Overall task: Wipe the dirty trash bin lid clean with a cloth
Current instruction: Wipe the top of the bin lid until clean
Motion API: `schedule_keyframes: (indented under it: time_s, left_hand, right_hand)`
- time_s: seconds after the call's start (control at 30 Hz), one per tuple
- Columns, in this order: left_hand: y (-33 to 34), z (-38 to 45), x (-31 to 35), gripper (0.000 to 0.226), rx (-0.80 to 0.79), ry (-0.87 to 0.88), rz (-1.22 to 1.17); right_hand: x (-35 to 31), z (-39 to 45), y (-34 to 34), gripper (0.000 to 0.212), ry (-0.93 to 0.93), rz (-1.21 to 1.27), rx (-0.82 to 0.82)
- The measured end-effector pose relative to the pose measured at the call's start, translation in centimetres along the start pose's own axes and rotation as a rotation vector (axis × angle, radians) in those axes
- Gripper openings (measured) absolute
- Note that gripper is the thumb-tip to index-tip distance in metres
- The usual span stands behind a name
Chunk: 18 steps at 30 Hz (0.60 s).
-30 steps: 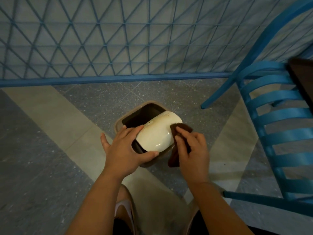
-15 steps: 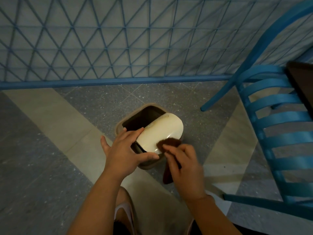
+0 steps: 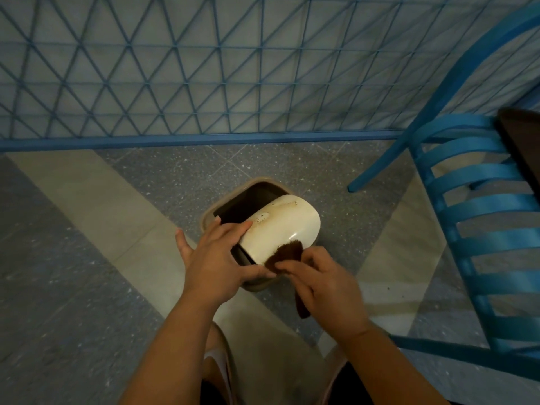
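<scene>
We look down on a floor (image 3: 87, 258) of grey speckled tiles crossed by pale bands, closed off at the far side by one blue lattice fence (image 3: 204, 68). One blue slatted chair (image 3: 482, 229) stands to the right, and a dark surface (image 3: 523, 141) cuts into the frame just beyond it.

Near the middle of the floor stands one small tan trash bin (image 3: 230, 200). Its inside shows only as dark shadow, so we cannot tell what it holds. Across its opening sits one cream lid (image 3: 286, 226), tilted, with brown stains along its far edge and a small blotch near our left fingertips.

Our left hand (image 3: 216, 258) steadies the lid on its left edge: the fingers lie fairly straight over the top edge and the thumb reaches under the near end, close to the cloth. Our right hand (image 3: 324, 285) is curled around one dark brown cloth (image 3: 285, 254), pinching it with fingers and thumb. The top of the cloth presses on the near corner of the lid, just beside our left thumb, and a loose end hangs down below the right hand. Both hands are close together at the near end of the lid.
</scene>
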<state>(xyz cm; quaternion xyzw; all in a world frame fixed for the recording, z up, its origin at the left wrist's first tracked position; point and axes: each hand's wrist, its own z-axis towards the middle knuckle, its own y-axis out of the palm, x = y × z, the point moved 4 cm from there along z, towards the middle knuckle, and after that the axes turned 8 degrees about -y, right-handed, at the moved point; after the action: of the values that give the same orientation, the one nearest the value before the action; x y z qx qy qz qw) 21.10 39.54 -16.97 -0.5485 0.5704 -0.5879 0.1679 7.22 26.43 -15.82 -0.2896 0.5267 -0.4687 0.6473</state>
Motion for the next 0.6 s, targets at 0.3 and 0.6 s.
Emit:
schedule_keyframes:
  time_s: [0.3,0.6]
  left_hand:
    - [0.3,0.0,0.1,0.101,-0.014,-0.005,-0.026]
    - [0.4,-0.2,0.4,0.093,0.026,0.018,-0.005]
  right_hand:
    - [-0.6,0.9,0.7,0.027,0.09,0.049,0.056]
    - [5.1,2.3,-0.3,0.033,0.58,0.092,0.302]
